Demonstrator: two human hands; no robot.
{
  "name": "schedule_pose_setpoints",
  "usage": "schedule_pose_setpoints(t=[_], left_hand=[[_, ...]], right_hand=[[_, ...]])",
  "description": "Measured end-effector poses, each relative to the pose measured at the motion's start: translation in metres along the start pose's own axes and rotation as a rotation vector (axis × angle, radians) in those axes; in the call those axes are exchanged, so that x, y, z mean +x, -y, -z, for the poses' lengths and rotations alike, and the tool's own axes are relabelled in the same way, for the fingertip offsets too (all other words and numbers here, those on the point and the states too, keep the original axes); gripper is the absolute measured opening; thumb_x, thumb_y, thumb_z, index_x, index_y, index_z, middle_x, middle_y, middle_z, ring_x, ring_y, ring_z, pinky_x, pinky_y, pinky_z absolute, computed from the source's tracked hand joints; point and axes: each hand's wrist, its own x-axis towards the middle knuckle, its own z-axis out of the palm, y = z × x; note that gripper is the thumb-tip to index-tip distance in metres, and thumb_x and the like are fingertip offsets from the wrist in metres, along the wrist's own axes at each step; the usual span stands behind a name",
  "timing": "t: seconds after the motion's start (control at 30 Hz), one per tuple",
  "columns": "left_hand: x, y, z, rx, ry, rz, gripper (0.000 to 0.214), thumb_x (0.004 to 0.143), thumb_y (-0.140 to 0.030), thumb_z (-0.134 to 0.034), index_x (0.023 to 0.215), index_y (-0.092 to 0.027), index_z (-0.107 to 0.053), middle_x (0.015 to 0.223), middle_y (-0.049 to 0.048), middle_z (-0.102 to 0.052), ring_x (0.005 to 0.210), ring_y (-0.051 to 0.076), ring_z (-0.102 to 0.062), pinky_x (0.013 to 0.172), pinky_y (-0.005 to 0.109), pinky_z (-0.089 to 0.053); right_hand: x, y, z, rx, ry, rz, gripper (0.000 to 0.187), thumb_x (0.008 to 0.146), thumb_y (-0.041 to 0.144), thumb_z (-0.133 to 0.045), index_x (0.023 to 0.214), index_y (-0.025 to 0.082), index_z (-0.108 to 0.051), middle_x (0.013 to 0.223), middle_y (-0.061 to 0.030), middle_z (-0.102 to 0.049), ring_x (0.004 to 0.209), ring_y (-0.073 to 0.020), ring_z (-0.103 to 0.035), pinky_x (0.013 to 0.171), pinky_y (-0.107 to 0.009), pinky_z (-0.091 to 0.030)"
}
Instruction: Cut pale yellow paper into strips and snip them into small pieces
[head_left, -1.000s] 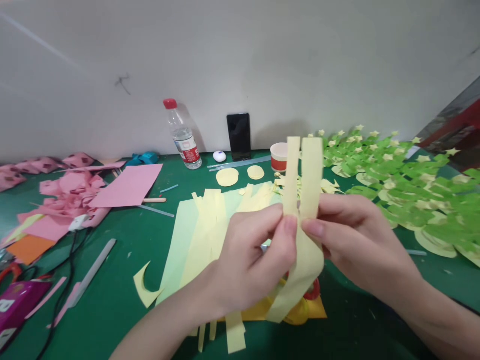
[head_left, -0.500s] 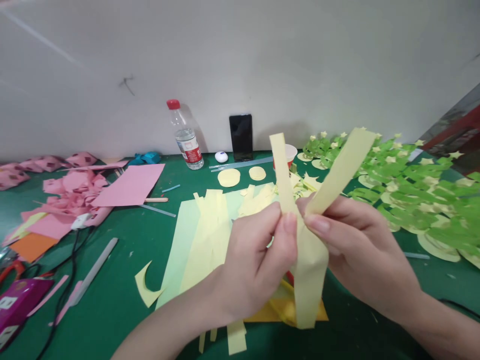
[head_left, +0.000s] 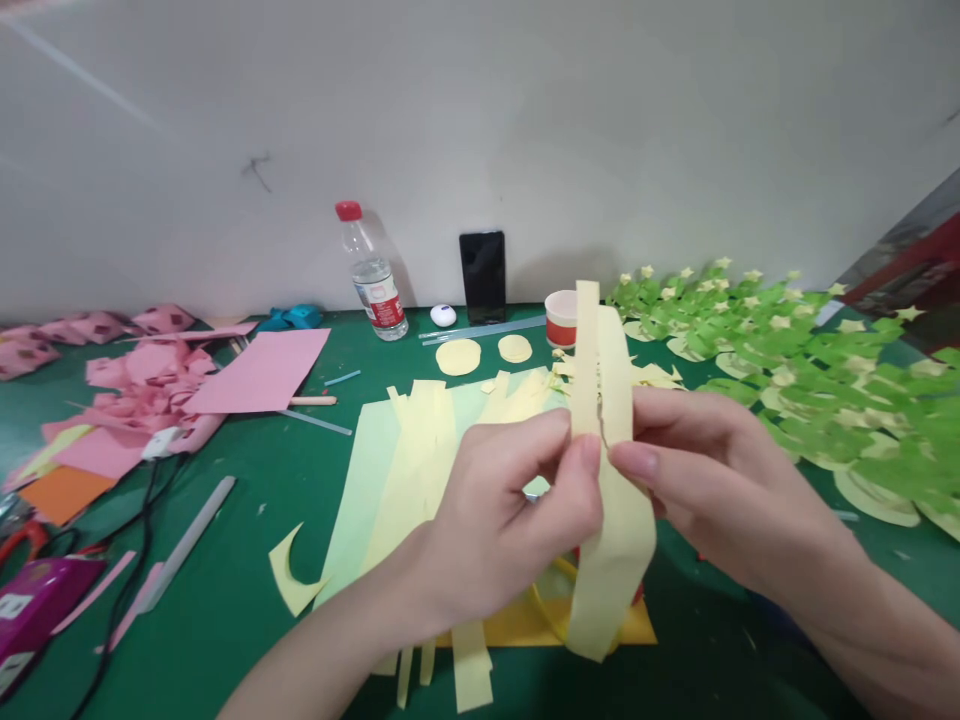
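My left hand (head_left: 510,500) pinches a pale yellow paper strip (head_left: 615,560) between thumb and fingers. From the other side, my right hand (head_left: 720,480) grips the same paper, its thumb beside a ragged tear line. Above the fingers the paper stands as a narrow piece on the left and a wider one on the right; below, it hangs down. Under the hands lie an orange-yellow sheet (head_left: 510,630) and a yellow and red object, mostly hidden. Several pale yellow strips (head_left: 416,450) rest on a light green sheet (head_left: 367,450) by my left hand.
At the wall stand a water bottle (head_left: 379,290), a black phone (head_left: 484,278) and a red-and-white paper cup (head_left: 561,325). Green paper plants with stars (head_left: 825,380) fill the right side. Pink paper (head_left: 262,370), a glue stick (head_left: 187,545) and a black cable (head_left: 142,560) lie left.
My right hand has brought the upper right piece of paper upright, close to the left piece. It leaned out to the right before. The cup behind shows more now.
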Motion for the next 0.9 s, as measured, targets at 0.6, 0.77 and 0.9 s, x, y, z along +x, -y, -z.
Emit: schedule_pose_setpoints(t=[0.6, 0.77, 0.9], left_hand=[[-0.0018, 0.0059, -0.0031, 0.028, -0.022, -0.023, 0.033, 0.089, -0.015, -0.038, 0.058, -0.020, -0.026, 0.051, -0.0069, -0.032, 0.045, 0.006, -0.031, 0.040, 0.020, -0.027], [-0.0016, 0.0058, -0.0005, -0.006, -0.073, 0.009, 0.033, 0.091, -0.018, -0.039, 0.059, -0.019, -0.029, 0.053, -0.0069, -0.033, 0.046, 0.006, -0.032, 0.040, 0.018, -0.029], [-0.0018, 0.0036, 0.0016, 0.018, -0.113, 0.021, 0.033, 0.090, -0.019, -0.039, 0.058, -0.019, -0.029, 0.053, -0.0063, -0.033, 0.045, 0.006, -0.031, 0.040, 0.018, -0.029]], right_hand=[[-0.0015, -0.0051, -0.0061, -0.012, -0.300, -0.051, 0.011, 0.056, 0.015, -0.060, 0.045, 0.019, -0.057, 0.047, 0.0006, -0.057, 0.046, -0.0108, -0.050, 0.043, -0.021, -0.043], [0.0000, -0.0045, -0.0030, -0.011, -0.175, -0.032, 0.018, 0.067, 0.021, -0.059, 0.051, 0.018, -0.052, 0.046, 0.0032, -0.045, 0.043, -0.0076, -0.040, 0.039, -0.018, -0.035], [-0.0016, -0.0055, -0.0007, -0.052, -0.106, 0.015, 0.026, 0.075, 0.021, -0.056, 0.052, 0.017, -0.046, 0.047, 0.0050, -0.039, 0.042, -0.0054, -0.033, 0.038, -0.017, -0.028]])
